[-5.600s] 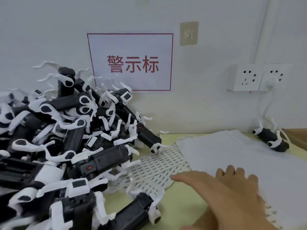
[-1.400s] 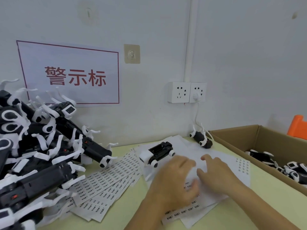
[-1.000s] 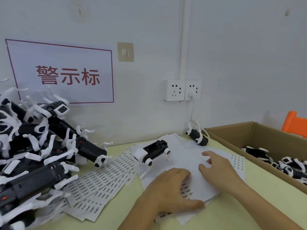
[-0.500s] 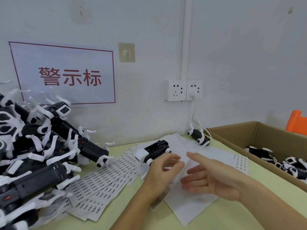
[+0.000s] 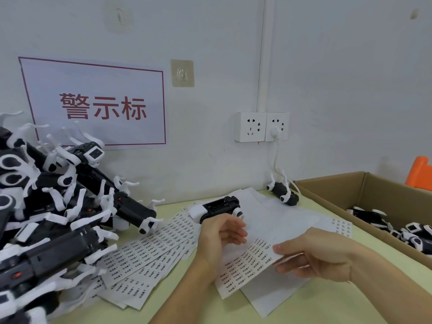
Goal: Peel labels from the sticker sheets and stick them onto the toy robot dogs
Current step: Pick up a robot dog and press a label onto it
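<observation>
From the head cam: the right hand (image 5: 320,256) is pinching the near-right corner of a sticker sheet (image 5: 245,265), thumb on top, so the sheet's long side runs away from that grip toward the lower left. The left hand (image 5: 222,235) hovers over the sheet's far edge with fingers loosely curled, holding nothing as far as I can see. It's the nearer one to the labels, so I'd guess it does the peeling. The toy robot dog (image 5: 216,208) lies on its side just beyond the left hand.
</observation>
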Available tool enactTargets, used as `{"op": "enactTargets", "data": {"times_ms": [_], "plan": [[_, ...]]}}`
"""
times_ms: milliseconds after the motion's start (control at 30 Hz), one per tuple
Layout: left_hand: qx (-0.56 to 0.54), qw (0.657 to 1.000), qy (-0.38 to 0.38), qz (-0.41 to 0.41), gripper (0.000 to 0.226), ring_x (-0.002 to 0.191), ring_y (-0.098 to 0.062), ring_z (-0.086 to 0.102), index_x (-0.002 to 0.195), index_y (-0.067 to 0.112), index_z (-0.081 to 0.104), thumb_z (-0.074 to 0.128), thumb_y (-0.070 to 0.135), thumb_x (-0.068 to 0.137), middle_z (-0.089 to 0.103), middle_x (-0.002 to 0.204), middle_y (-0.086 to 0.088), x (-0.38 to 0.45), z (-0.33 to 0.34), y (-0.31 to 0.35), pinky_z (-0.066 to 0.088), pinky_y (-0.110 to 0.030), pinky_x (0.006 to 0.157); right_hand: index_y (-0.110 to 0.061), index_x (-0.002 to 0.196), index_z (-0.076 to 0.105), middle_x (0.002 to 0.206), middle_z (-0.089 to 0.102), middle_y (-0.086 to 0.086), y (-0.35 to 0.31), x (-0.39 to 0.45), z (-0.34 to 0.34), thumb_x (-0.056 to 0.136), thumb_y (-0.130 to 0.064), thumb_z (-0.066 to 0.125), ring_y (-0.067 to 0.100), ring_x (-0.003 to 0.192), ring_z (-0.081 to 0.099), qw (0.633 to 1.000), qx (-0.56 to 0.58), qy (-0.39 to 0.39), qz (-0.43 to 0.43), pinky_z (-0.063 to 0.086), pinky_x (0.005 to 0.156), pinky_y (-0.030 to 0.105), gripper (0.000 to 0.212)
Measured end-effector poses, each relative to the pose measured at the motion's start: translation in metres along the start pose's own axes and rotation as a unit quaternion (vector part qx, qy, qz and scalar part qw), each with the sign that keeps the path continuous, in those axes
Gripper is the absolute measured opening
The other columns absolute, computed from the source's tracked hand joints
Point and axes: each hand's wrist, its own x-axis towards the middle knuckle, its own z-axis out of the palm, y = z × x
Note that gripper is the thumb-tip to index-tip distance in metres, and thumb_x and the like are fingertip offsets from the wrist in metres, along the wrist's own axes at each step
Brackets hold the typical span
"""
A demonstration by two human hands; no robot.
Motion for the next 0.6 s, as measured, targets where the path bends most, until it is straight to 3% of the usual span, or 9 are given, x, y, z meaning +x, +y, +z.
{"op": "enactTargets", "data": {"times_ms": [167, 267, 367, 433, 500, 600], "plan": [[-0.017, 0.999, 0.043, -0.016, 0.028, 0.045, -0.03, 0.056, 0.07, -0.003, 0.068, 0.054, 0.018, 0.081, 0.062, 0.061, -0.028, -0.001, 0.001, 0.004, 0.048, -0.03, 0.048, -0.006, 0.108, 0.071, 0.106, 0.076, 0.013, 0.004, 0.004, 0.001, 0.08, -0.005, 0.076, 0.02, 0.07, 0.074, 1.0, -0.005, 0.004, -0.002, 0.048, 0.052, 0.021, 0.029], [0.056, 0.995, 0.079, 0.013, 0.031, 0.032, -0.024, 0.043, 0.07, -0.003, 0.064, 0.043, -0.001, 0.094, 0.054, 0.047, -0.022, -0.002, 0.004, 0.005, 0.035, -0.021, 0.038, -0.007, 0.108, 0.071, 0.105, 0.076, 0.013, 0.005, 0.006, 0.0, 0.08, -0.006, 0.076, 0.02, 0.07, 0.073, 1.0, 0.001, 0.009, -0.01, 0.048, 0.054, 0.022, 0.029], [0.153, 0.987, 0.051, -0.002, 0.027, 0.03, -0.019, 0.04, 0.074, -0.001, 0.061, 0.042, 0.001, 0.093, 0.05, 0.04, -0.011, 0.001, 0.011, 0.012, 0.031, -0.018, 0.037, -0.007, 0.108, 0.071, 0.104, 0.077, 0.013, 0.006, 0.008, -0.001, 0.08, -0.005, 0.076, 0.02, 0.07, 0.073, 1.0, 0.008, 0.016, -0.017, 0.047, 0.055, 0.022, 0.028], [0.228, 0.972, -0.027, -0.049, 0.023, 0.037, -0.016, 0.05, 0.077, 0.005, 0.063, 0.046, 0.004, 0.092, 0.06, 0.049, -0.008, 0.003, 0.016, 0.022, 0.042, -0.02, 0.044, -0.006, 0.106, 0.071, 0.103, 0.077, 0.013, 0.006, 0.008, -0.001, 0.081, -0.004, 0.076, 0.02, 0.068, 0.073, 1.0, 0.015, 0.018, -0.018, 0.048, 0.054, 0.022, 0.026], [0.294, 0.945, -0.119, -0.083, 0.017, 0.05, -0.016, 0.06, 0.081, 0.012, 0.066, 0.053, 0.008, 0.09, 0.07, 0.062, -0.004, 0.004, 0.019, 0.028, 0.057, -0.03, 0.062, -0.003, 0.103, 0.071, 0.099, 0.077, 0.014, 0.006, 0.009, 0.0, 0.082, 0.001, 0.074, 0.02, 0.066, 0.072, 0.999, 0.035, 0.021, -0.021, 0.05, 0.053, 0.022, 0.022], [0.382, 0.899, -0.198, -0.078, 0.009, 0.062, -0.013, 0.068, 0.084, 0.019, 0.068, 0.063, 0.013, 0.088, 0.075, 0.081, -0.008, 0.003, 0.019, 0.031, 0.061, -0.043, 0.084, 0.004, 0.104, 0.07, 0.096, 0.075, 0.017, 0.006, 0.01, 0.001, 0.083, 0.006, 0.072, 0.02, 0.065, 0.072, 0.998, 0.051, 0.027, -0.028, 0.052, 0.054, 0.022, 0.021]]}}
